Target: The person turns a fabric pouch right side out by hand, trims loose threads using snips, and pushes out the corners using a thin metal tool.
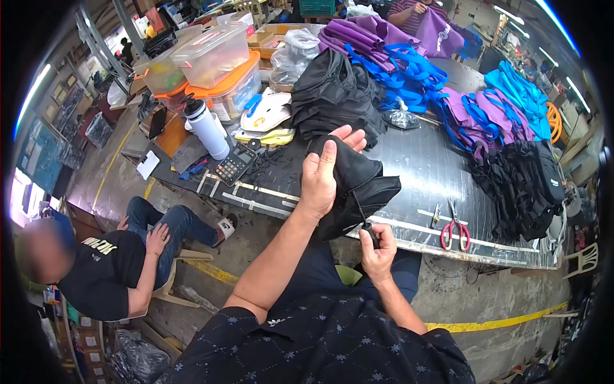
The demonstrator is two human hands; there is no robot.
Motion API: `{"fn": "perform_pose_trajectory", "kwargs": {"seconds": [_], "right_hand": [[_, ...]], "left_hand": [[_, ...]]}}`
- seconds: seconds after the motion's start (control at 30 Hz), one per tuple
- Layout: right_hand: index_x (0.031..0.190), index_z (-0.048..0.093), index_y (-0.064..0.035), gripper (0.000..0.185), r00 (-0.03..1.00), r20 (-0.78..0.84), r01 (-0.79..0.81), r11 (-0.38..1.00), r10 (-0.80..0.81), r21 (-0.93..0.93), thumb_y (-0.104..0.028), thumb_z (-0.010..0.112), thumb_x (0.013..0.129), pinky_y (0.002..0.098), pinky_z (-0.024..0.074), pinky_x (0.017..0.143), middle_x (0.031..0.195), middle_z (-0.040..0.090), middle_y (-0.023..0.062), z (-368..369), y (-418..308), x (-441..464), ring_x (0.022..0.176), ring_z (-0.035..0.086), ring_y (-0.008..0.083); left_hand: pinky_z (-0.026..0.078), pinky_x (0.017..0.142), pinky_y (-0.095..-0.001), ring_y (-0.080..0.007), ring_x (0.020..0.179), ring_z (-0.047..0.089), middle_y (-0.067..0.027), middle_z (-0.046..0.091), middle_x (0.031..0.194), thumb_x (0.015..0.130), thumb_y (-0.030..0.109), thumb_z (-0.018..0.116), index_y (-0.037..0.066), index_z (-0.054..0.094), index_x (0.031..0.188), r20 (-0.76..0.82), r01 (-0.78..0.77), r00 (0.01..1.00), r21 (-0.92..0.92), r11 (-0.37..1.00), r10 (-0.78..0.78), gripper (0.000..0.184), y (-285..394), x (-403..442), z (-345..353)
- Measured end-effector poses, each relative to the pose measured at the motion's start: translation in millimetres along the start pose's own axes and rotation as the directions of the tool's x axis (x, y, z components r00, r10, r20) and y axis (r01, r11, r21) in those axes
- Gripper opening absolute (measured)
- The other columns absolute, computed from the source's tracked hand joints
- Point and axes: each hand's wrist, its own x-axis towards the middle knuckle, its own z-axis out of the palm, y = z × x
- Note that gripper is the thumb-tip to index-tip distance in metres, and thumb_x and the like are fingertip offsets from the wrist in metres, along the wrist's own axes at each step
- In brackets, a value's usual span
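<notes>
A black fabric pouch (361, 176) is held up in front of me at the table's near edge. My left hand (322, 176) grips its left side, thumb toward me, fingertips showing past the top. A thin dark cord (359, 206) runs down the pouch toward my right hand (378, 248). The right fingers are closed in a pinch on the cord's lower end, where a small dark piece shows; its exact form is unclear. Behind the pouch lies a large pile of black fabric pieces (336, 93). Red-handled scissors (455, 235) and small thread snips (435, 216) lie to the right.
Purple fabric (377, 38), blue straps (412, 73) and black bags (521, 185) are heaped across the table (422, 157). A bottle (208, 131), a calculator (236, 163) and lidded plastic bins (211, 54) stand left. One person (102, 269) sits left; another (412, 16) handles purple fabric opposite.
</notes>
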Motion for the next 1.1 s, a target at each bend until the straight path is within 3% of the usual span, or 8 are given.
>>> {"fn": "perform_pose_trajectory", "kwargs": {"seconds": [0.13, 0.23, 0.33, 0.53, 0.77, 0.87, 1.03, 1.1], "right_hand": [[0.103, 0.059, -0.004, 0.01, 0.994, -0.001, -0.112, 0.988, 0.113, 0.105, -0.009, 0.068, 0.101, 0.0196, 0.0328, 0.058, 0.078, 0.054, -0.0047, 1, -16, 5, 0.063, 0.042, 0.0019], [0.104, 0.059, -0.0072, 0.013, 0.747, 0.53, -0.663, 0.384, 0.401, 0.643, -0.019, 0.062, 0.106, 0.0216, 0.0342, 0.051, 0.074, 0.056, -0.0034, -12, -23, 12, 0.057, 0.045, 0.0048], [0.105, 0.061, -0.003, 0.013, 0.979, 0.049, -0.205, 0.934, 0.199, 0.294, -0.006, 0.072, 0.098, 0.0217, 0.0415, 0.057, 0.075, 0.061, 0.0003, 1, 1, 1, 0.061, 0.052, 0.0054], [0.105, 0.065, 0.0012, 0.019, 0.99, -0.083, 0.103, 0.987, -0.114, -0.12, -0.003, 0.078, 0.091, 0.0249, 0.0495, 0.076, 0.089, 0.067, 0.0041, -21, 7, 8, 0.081, 0.062, 0.0103], [0.108, 0.061, -0.0033, 0.014, 0.981, 0.076, -0.19, 0.947, 0.176, 0.257, -0.014, 0.068, 0.102, 0.0238, 0.042, 0.064, 0.08, 0.059, 0.0019, -14, 9, -6, 0.067, 0.05, 0.008], [0.108, 0.06, -0.006, 0.019, 0.81, 0.491, -0.586, 0.417, 0.32, 0.694, -0.025, 0.059, 0.108, 0.0239, 0.0348, 0.053, 0.07, 0.055, 0.0003, -9, -16, -2, 0.054, 0.041, 0.0066], [0.109, 0.06, -0.0038, 0.012, 0.956, 0.152, -0.289, 0.892, 0.251, 0.348, -0.015, 0.063, 0.106, 0.02, 0.0398, 0.061, 0.081, 0.06, -0.0001, -6, -1, -3, 0.067, 0.05, 0.0033], [0.11, 0.06, -0.0025, 0.011, 0.988, 0.019, -0.157, 0.969, 0.156, 0.189, -0.009, 0.065, 0.104, 0.0195, 0.0421, 0.066, 0.087, 0.062, -0.0009, -5, 1, -1, 0.075, 0.053, 0.0023]], "left_hand": [[0.055, 0.103, -0.0367, -0.0272, 0.12, 0.067, -0.0238, 0.068, 0.131, 0.114, 0.034, 0.042, -0.008, 0.053, 0.14, 0.008, 0.01, 1.0, 0.106, 0.994, -0.011, 0.051, 2, 0, -1], [0.057, 0.102, -0.0383, -0.028, 0.117, 0.069, -0.0247, 0.07, 0.127, 0.113, 0.034, 0.045, -0.008, 0.056, 0.136, -0.014, 0.006, 1.0, 0.148, 0.989, -0.004, 0.05, 2, 3, -3], [0.057, 0.093, -0.0375, -0.0262, 0.107, 0.071, -0.024, 0.072, 0.117, 0.113, 0.035, 0.046, -0.009, 0.062, 0.124, -0.083, 0.027, 0.996, 0.161, 0.987, -0.014, 0.048, 3, 4, -3], [0.026, 0.049, -0.048, -0.0243, 0.043, 0.044, -0.0214, 0.044, 0.048, 0.104, 0.038, 0.064, -0.005, 0.043, 0.052, -0.069, -0.14, 0.93, 0.842, 0.521, 0.361, 0.071, 2, 4, -15], [0.025, 0.047, -0.0462, -0.0283, 0.038, 0.035, -0.016, 0.038, 0.046, 0.108, 0.03, 0.059, -0.002, 0.041, 0.053, 0.14, -0.341, 0.911, 0.784, 0.519, 0.387, 0.066, 2, 5, -5], [0.023, 0.048, -0.046, -0.025, 0.037, 0.034, -0.0157, 0.035, 0.045, 0.107, 0.029, 0.06, -0.001, 0.039, 0.054, 0.161, -0.369, 0.89, 0.805, 0.465, 0.427, 0.066, -2, 8, -11], [0.046, 0.061, -0.0374, -0.0182, 0.066, 0.061, -0.0169, 0.064, 0.073, 0.108, 0.029, 0.061, -0.003, 0.062, 0.08, -0.098, -0.06, 0.978, 0.72, 0.692, 0.187, 0.042, -7, 6, -21], [0.057, 0.079, -0.0334, -0.0184, 0.092, 0.071, -0.0185, 0.076, 0.102, 0.108, 0.027, 0.061, -0.004, 0.069, 0.105, -0.248, 0.001, 0.969, 0.096, 0.995, 0.023, 0.033, -16, 6, 3]]}}
